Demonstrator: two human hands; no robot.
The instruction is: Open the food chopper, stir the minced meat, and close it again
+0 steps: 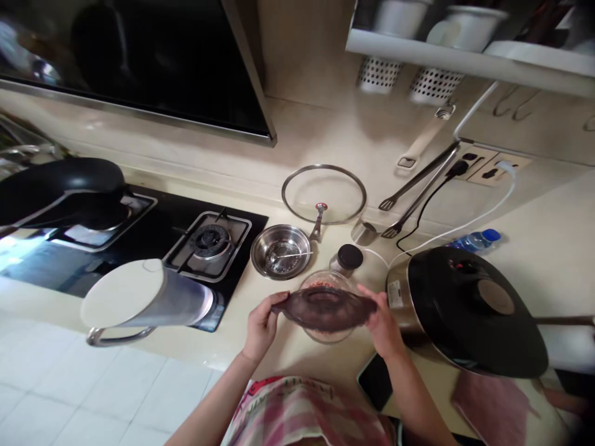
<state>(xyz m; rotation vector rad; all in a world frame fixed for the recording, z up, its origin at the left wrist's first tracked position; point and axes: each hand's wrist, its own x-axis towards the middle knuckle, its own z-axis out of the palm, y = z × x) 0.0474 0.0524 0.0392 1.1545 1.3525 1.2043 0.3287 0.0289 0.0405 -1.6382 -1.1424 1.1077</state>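
A dark, see-through lid is held level between my two hands, over a clear glass bowl. Reddish bits of food show in the bowl past the lid's far edge; the lid covers most of the rest. My left hand pinches the lid's left tab. At its right end, my right hand grips the rim with thumb and fingers. Whether the lid touches the bowl I cannot tell. Just behind the bowl stands a jar with a black cap.
A steel pan with a thin white stick lies left of the jar; a glass pot lid leans on the wall. A large cooker stands right, a tall pitcher left by the stove. A phone lies near the edge.
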